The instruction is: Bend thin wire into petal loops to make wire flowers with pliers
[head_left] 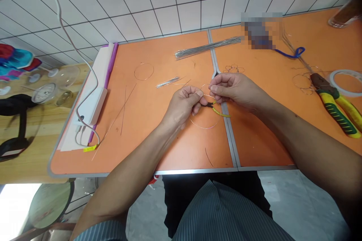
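Both my hands meet over the middle of the orange table (158, 135). My left hand (183, 103) is closed in a pinch on a thin wire loop (204, 126) that curves below it. My right hand (234, 88) is closed too, pinching the same wire at the top. A small pair of pliers with yellow handles (217, 111) pokes out between the two hands; which hand holds it I cannot tell.
A bundle of straight wires (207, 48) lies at the back. A wire ring (144, 71) and short wire pieces (167, 82) sit left of my hands. Large yellow-green pliers (338, 107), a tape roll (346, 82), bent wire shapes (233, 69) lie right. A white power strip (94, 99) lines the left edge.
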Tool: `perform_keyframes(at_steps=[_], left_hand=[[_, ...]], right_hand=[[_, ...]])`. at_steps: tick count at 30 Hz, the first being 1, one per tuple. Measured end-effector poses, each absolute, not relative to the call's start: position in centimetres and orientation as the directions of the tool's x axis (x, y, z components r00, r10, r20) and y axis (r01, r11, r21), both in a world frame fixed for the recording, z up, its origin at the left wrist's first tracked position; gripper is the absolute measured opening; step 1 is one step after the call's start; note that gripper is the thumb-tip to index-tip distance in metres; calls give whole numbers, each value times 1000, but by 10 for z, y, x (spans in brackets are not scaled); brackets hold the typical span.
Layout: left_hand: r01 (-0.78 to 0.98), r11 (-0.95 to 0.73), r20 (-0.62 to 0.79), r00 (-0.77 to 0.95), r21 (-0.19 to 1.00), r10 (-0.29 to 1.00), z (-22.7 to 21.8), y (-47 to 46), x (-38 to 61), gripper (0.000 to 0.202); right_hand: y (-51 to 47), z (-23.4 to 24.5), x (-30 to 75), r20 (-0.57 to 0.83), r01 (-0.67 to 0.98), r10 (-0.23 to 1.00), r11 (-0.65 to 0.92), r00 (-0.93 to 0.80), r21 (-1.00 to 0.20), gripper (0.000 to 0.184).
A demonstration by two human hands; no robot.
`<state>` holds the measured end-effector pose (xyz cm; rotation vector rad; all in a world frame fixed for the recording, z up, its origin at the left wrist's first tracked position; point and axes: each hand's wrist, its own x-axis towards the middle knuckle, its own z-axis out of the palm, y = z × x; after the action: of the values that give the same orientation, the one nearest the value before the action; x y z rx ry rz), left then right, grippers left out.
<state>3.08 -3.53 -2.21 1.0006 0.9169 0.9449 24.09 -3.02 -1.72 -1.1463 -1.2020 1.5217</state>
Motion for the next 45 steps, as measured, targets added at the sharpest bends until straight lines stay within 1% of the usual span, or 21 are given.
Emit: perform_keyframes(at_steps=[4,6,8,11,16,21,27,40,45], left_hand=[[-193,244,-177,312,950,934,-22,-35,31,22],[-191,246,-179,312,950,933,-22,-36,31,22],[-193,246,-178,315,950,932,-22,-37,32,22],[-180,240,-177,308,954,935,-23,-38,33,23],[-172,214,-157,292,962,943,-27,-38,34,19],[-174,212,-163,259,962,952,-30,-39,36,19],[-188,195,-152,222,963,963,-33,-42,40,20],[-166,201,-165,207,966,964,-36,-46,44,24],[-188,171,-140,169,967,976,-36,-44,42,23]], right_hand=[[-31,-10,242,-110,114,978,-90,-180,-989,17],[-31,-8,241,-100,165,978,-70,-181,-984,16],[-31,-9,240,-86,179,979,-52,-186,-982,16],[-31,-14,237,-74,141,984,-51,-161,-989,16],[-31,-20,234,-109,76,988,-101,-109,-992,14],[-33,-18,230,-88,91,993,-80,-84,-993,15],[-36,-13,224,-105,86,993,-101,-49,-991,18],[-39,-12,221,-104,66,994,-102,-16,-993,18],[-38,-17,223,-111,37,992,-109,-53,-993,17]])
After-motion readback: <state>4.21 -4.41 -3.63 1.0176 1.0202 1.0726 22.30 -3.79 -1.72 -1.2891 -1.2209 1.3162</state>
